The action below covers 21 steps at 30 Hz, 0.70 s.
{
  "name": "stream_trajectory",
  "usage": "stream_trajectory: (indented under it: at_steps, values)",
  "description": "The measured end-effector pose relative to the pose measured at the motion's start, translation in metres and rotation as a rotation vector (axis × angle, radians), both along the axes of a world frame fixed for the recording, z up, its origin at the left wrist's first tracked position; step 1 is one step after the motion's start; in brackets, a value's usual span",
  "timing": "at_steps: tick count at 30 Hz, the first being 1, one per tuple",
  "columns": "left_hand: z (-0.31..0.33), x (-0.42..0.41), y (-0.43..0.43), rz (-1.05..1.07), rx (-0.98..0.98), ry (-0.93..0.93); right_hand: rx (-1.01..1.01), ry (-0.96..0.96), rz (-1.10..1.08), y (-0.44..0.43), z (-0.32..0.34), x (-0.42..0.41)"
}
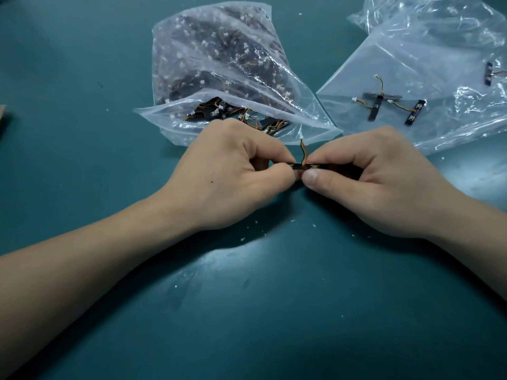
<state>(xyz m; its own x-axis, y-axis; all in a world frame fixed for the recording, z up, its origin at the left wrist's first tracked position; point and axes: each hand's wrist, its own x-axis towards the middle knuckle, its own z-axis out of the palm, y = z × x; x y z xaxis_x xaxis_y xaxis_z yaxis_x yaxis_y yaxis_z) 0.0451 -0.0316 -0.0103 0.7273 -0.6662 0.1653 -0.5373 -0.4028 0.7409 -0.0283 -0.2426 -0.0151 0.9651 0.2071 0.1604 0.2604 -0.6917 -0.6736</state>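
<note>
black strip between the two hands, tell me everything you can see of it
The black strip is thin, narrow and flat, like a small circuit board, with a small pale part on its face. It lies level over the green table, pinched at one end by the left hand and at the other by the right hand, so only its middle shows. A short bundle of thin coloured wires rises from its middle to a small white connector.
</note>
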Motion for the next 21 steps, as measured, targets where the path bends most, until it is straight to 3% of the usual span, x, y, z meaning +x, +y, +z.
stream_trajectory:
  at_steps: [8, 21]
  values:
    - [0.0019, -0.0028, -0.001, 0.001, -0.009, -0.009, 0.057, 0.004, 0.005, 0.0001, -0.0004, -0.0009]
    - [0.0079, 0.0021, 0.0011, -0.08, -0.104, 0.24, 0.007, -0.109, -0.006, 0.0013, -0.0035, -0.0001]
